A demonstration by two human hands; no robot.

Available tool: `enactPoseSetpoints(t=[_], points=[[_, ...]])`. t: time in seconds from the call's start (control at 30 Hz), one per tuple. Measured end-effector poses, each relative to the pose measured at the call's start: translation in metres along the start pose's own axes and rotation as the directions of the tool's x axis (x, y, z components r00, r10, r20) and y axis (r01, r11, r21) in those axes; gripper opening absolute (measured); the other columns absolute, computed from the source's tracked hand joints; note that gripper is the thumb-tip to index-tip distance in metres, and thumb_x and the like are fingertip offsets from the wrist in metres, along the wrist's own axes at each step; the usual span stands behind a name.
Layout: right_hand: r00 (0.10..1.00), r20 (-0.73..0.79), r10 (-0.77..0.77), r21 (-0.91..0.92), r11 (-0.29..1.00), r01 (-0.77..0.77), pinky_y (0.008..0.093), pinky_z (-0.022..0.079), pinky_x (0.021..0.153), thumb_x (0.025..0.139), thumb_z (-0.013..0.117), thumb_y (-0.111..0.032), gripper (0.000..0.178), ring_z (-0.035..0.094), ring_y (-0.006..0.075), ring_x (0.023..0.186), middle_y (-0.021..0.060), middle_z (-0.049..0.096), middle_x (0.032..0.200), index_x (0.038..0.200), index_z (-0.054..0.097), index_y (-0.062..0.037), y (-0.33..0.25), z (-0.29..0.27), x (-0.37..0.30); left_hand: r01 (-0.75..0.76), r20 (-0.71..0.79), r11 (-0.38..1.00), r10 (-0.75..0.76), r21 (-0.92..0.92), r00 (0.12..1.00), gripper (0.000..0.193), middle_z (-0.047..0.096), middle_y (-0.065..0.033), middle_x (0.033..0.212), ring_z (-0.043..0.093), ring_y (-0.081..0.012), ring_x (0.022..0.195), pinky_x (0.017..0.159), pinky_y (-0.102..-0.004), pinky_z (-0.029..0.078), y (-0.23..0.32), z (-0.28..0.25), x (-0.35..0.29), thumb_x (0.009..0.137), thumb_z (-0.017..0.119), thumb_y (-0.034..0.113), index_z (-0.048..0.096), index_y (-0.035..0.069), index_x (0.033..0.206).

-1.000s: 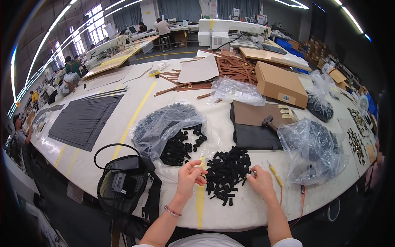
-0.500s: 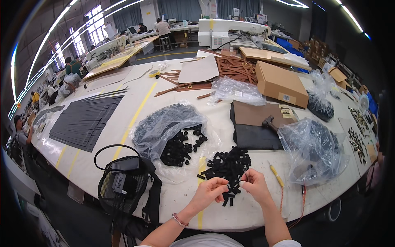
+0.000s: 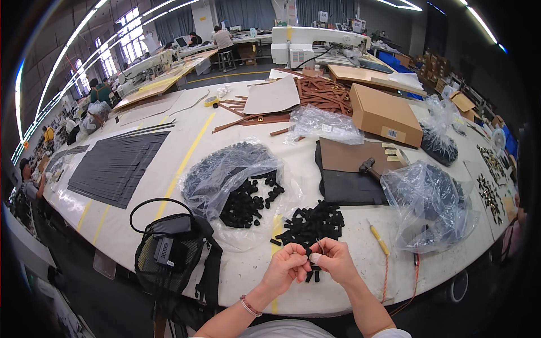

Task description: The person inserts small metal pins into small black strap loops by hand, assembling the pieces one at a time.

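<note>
My two hands meet at the near edge of a pile of short black pieces (image 3: 313, 221) on the white table. My left hand (image 3: 284, 266) is closed in a pinch, with a small black piece (image 3: 308, 253) at its fingertips. My right hand (image 3: 337, 262) has its fingers closed round a slim dark metal tool (image 3: 319, 245); its exact kind is too small to make out. The right fingertips touch or nearly touch the left ones. Left of the pile lies an open clear plastic bag (image 3: 197, 176) with small black rounded parts (image 3: 239, 209) spilling out.
Right of my hands lie a yellow-handled tool (image 3: 380, 241) and another clear bag (image 3: 431, 208). A hammer (image 3: 369, 167) rests on dark sheets (image 3: 352, 188). Farther back are a cardboard box (image 3: 386, 115) and brown strips (image 3: 324, 93). A black mesh bag (image 3: 169, 248) sits left, beyond it black strips (image 3: 118, 166).
My right hand has moved left with the metal tool, and the left hand has shifted slightly right, its fingers closing. The hands, apart before, now come together.
</note>
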State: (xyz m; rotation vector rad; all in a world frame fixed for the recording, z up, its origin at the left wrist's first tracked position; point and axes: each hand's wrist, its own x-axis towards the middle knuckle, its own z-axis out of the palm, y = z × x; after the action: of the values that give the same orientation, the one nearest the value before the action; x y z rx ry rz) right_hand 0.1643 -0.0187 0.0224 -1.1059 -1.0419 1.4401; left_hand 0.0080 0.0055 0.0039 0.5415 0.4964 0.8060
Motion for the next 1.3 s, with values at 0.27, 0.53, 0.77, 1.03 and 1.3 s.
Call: enactPoseSetpoints(t=[0.27, 0.53, 0.77, 1.03, 1.3], points=[[0.998, 0.025, -0.056, -0.164, 0.985, 0.059, 0.0156, 0.038, 0.055, 0.068, 0.053, 0.001, 0.016, 0.047, 0.0013, 0.063, -0.0009, 0.053, 0.074, 0.085, 0.055, 0.0006, 0.002, 0.003, 0.002, 0.013, 0.028, 0.994, -0.017, 0.113, 0.999, 0.007, 0.059, -0.0113, 0.065, 0.052, -0.0129, 0.042, 0.039, -0.0194, 0.039, 0.002, -0.003, -0.003, 0.078, 0.053, 0.001, 0.047, 0.003, 0.082], [0.985, -0.08, -0.15, -0.138, 0.981, 0.138, 0.0138, 0.036, 0.055, 0.067, 0.053, 0.003, 0.019, 0.043, 0.0005, 0.061, -0.003, 0.049, 0.072, 0.085, 0.053, -0.0012, 0.011, 0.011, 0.006, -0.455, 0.366, -0.043, 0.664, 0.89, 0.652, 0.009, 0.058, -0.0067, 0.066, 0.056, -0.0098, 0.055, 0.05, -0.0227, 0.046, -0.014, 0.007, -0.009, 0.073, 0.059, -0.003, 0.055, -0.003, 0.082], [0.99, -0.03, -0.138, -0.135, 0.982, 0.133, 0.0137, 0.035, 0.055, 0.067, 0.052, 0.003, 0.022, 0.043, 0.0008, 0.062, -0.003, 0.048, 0.071, 0.089, 0.054, -0.0006, 0.004, 0.012, 0.003, -0.165, -0.023, 0.887, 0.194, 0.432, 0.981, 0.01, 0.053, -0.0025, 0.062, 0.053, -0.0103, 0.051, 0.046, -0.022, 0.042, -0.001, 0.003, -0.009, 0.074, 0.058, -0.003, 0.051, 0.001, 0.081], [0.999, 0.015, -0.042, -0.055, 0.998, 0.043, 0.0168, 0.037, 0.051, 0.068, 0.052, 0.002, 0.016, 0.045, 0.0019, 0.059, -0.0016, 0.052, 0.069, 0.084, 0.056, 0.0009, -0.001, 0.014, 0.002, -0.071, 0.019, 0.951, 0.068, 0.301, 0.997, 0.012, 0.051, -0.0033, 0.062, 0.05, -0.0108, 0.043, 0.04, -0.0202, 0.038, 0.006, -0.001, -0.009, 0.074, 0.056, -0.003, 0.049, 0.001, 0.082], [0.848, 0.181, -0.498, -0.656, 0.581, 0.481, 0.0266, 0.043, 0.046, 0.064, 0.058, 0.0, 0.014, 0.054, 0.0179, 0.051, 0.0086, 0.056, 0.067, 0.078, 0.059, -0.0023, 0.001, 0.015, 0.0, 0.095, -0.037, 0.992, -0.093, 0.077, 0.995, 0.005, 0.053, -0.0028, 0.062, 0.048, -0.0086, 0.041, 0.035, -0.0187, 0.033, 0.008, -0.012, -0.008, 0.076, 0.056, 0.003, 0.051, 0.003, 0.078]])
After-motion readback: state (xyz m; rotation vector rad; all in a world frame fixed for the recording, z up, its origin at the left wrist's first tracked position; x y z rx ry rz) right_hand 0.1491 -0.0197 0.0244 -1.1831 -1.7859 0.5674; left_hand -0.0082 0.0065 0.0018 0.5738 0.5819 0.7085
